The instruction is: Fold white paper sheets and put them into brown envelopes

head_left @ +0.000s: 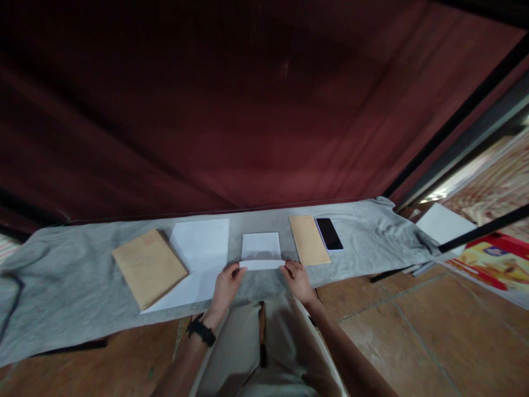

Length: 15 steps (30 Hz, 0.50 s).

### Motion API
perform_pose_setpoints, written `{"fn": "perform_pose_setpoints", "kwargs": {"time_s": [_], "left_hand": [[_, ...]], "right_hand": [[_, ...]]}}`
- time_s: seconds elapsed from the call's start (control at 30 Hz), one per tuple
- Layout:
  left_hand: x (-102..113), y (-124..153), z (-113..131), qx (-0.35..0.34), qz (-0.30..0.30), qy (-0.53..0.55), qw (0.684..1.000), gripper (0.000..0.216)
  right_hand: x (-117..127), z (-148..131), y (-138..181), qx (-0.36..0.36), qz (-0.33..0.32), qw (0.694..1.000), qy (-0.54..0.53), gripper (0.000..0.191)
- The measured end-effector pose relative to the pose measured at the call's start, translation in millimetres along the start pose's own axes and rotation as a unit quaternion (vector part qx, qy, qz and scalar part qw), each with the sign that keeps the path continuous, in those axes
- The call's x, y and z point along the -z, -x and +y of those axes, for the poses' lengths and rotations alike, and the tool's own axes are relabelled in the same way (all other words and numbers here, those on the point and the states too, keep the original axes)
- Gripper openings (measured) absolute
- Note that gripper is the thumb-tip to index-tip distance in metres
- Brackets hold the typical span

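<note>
Left hand [227, 283] and right hand [297, 279] pinch a strip [262, 265] (seemingly folded already); left of the grip, a sheet [204, 259] lies unfolded.

A dark red sheet [264, 116] fills the space behind a long, narrow table [363, 242] draped in rumpled grey cloth [53, 275]. Dark bars [458, 118] slant across the right side. Brown tiles with paler joints cover the floor [400, 336]. The upper area is dim; brighter light shows at far right.
</note>
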<state>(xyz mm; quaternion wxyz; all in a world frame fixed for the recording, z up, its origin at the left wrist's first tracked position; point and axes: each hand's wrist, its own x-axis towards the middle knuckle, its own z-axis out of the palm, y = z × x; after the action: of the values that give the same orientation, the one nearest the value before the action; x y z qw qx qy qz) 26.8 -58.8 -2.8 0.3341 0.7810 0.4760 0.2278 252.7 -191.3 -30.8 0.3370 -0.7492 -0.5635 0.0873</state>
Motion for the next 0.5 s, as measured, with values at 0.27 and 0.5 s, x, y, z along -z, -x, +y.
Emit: {"fn": "perform_pose_setpoints", "kwargs": {"time_s": [0.27, 0.5], "left_hand": [[-3.0, -12.1, 13.6, 0.035, 0.021, -0.05, 0.998, 0.026], [-0.9, -28.8, 28.6, 0.093, -0.011, -0.173, 0.98, 0.025]], "right_hand": [[-5.0, -10.9, -16.6, -0.058, 0.015, 0.998, 0.006, 0.03], [-2.4, -26.9, -32.2, -0.135, -0.014, 0.986, 0.095, 0.024]]}}
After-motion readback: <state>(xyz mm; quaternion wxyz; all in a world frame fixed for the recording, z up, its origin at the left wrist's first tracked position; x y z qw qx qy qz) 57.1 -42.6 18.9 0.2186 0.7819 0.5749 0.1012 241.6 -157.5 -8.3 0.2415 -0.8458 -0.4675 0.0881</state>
